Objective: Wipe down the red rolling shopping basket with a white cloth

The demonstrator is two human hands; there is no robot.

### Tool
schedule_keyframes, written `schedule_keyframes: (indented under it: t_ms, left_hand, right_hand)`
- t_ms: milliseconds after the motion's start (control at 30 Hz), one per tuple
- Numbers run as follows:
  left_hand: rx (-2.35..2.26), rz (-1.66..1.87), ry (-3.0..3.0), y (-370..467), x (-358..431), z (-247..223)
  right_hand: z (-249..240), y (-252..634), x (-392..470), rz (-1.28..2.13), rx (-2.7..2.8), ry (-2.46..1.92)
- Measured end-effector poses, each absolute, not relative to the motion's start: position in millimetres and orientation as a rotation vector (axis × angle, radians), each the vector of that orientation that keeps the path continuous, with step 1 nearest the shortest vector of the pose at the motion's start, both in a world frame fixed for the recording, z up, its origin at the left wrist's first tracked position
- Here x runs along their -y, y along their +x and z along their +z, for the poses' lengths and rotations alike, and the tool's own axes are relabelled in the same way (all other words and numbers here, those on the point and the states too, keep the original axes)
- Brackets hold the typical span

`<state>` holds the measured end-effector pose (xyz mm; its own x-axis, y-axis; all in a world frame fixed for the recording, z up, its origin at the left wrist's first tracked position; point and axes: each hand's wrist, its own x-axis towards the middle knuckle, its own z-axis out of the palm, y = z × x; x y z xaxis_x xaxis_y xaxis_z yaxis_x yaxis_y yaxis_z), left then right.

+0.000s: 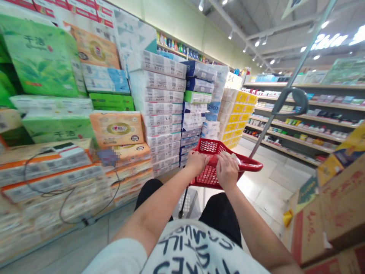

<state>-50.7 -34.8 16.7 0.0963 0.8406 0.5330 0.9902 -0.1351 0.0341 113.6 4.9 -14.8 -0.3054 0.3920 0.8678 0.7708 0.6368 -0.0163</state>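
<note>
Ahead of my body is a red plastic shopping cart (209, 179) with a mesh-like basket wall and a red handlebar (251, 165). My left hand (197, 163) is closed round the left part of the bar. My right hand (227, 169) rests over the bar further right, its fingers curled onto it. Beside the right fingers shows a small pale, crumpled-looking thing (235, 156), too blurred to name. Most of the basket's inside is hidden from me.
Tissue packs (116, 127) and tall stacks of white packs (164, 95) line the left side. Cardboard boxes (345, 205) stand close on the right. A slanted metal pole (265, 129) with a grey loop rises beyond the cart, before stocked shelves (319, 104). A cable lies across the left packs.
</note>
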Motion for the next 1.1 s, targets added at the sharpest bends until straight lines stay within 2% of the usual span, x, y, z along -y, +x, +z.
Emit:
schedule_keyframes:
  t_ms: [100,300,533,767,867,967,1033,1100]
  left_hand:
    - [1.833,-0.640,-2.051,-51.4,36.9,16.7]
    - [1.841,-0.601,-2.032,-51.2,34.7,17.8]
    - [1.810,-0.636,-2.019,-50.7,38.6,14.2]
    - [1.843,-0.584,-2.054,-49.8,38.2,17.2]
    - [1.840,-0.635,-2.075,-52.1,40.3,14.9]
    - [1.767,-0.924,-2.020,-52.2,45.7,13.3]
    - [1.670,-1.127,-1.960,-47.9,49.1,14.6]
    - [1.588,-1.165,-1.996,-40.1,50.7,16.7]
  right_hand:
    - [-17.8,115.2,1.4,-0.513,1.951,-0.857]
    - [28.6,96.5,-17.5,-0.357,2.257,-1.056]
    - [-11.8,96.0,4.1,-0.470,2.010,-0.898]
    - [23.1,86.2,-6.1,-0.280,2.248,-1.079]
    - [24.4,84.3,-0.4,-0.221,2.272,-1.027]
    - [17.7,84.4,8.9,0.011,2.172,-0.929]
    - [19.1,81.9,10.1,0.320,2.028,-0.903]
    - [27.0,77.6,5.2,0.707,1.838,-0.852]
